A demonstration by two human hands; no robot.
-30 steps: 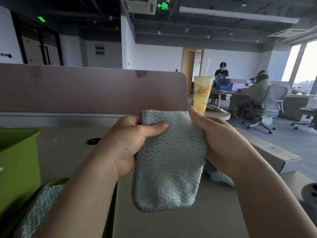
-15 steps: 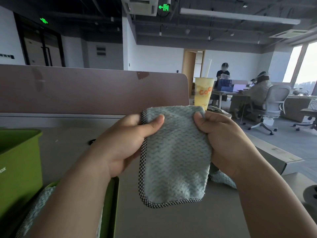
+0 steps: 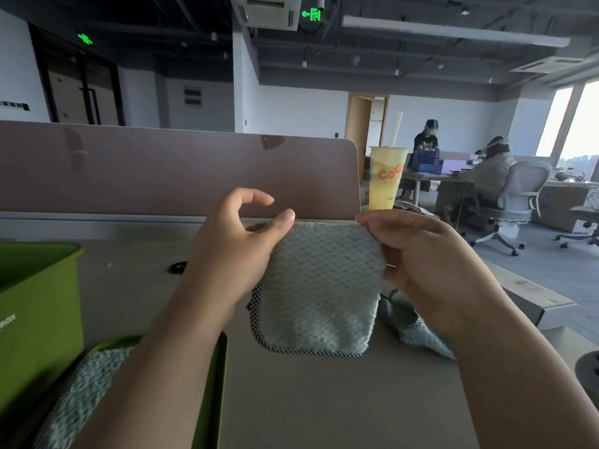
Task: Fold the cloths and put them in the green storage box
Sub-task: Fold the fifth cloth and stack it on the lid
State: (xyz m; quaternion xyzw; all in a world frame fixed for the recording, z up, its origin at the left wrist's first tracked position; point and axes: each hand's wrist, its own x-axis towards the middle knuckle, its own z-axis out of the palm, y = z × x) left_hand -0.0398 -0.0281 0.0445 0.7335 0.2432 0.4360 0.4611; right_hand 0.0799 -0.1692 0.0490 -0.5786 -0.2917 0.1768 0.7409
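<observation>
A folded pale green cloth [image 3: 317, 286] with a checked border hangs in the air above the desk, held up by both hands. My left hand [image 3: 233, 251] pinches its upper left corner under the thumb, with the index finger raised and curled free. My right hand [image 3: 418, 264] grips the upper right edge. Another pale green cloth [image 3: 418, 332] lies crumpled on the desk behind my right hand. The green storage box [image 3: 35, 303] stands at the left edge. In front of it a green lid or tray [image 3: 214, 384] holds another cloth [image 3: 81, 393], partly hidden by my left forearm.
A mauve desk divider [image 3: 162, 170] runs across behind the desk. A yellow drink cup [image 3: 385, 183] stands past its right end. A cardboard box [image 3: 531, 299] lies at the right. Two people sit at a far table among office chairs.
The cloth now hangs shorter and squarer than before. My left index finger has lifted off it, and both hands have risen slightly.
</observation>
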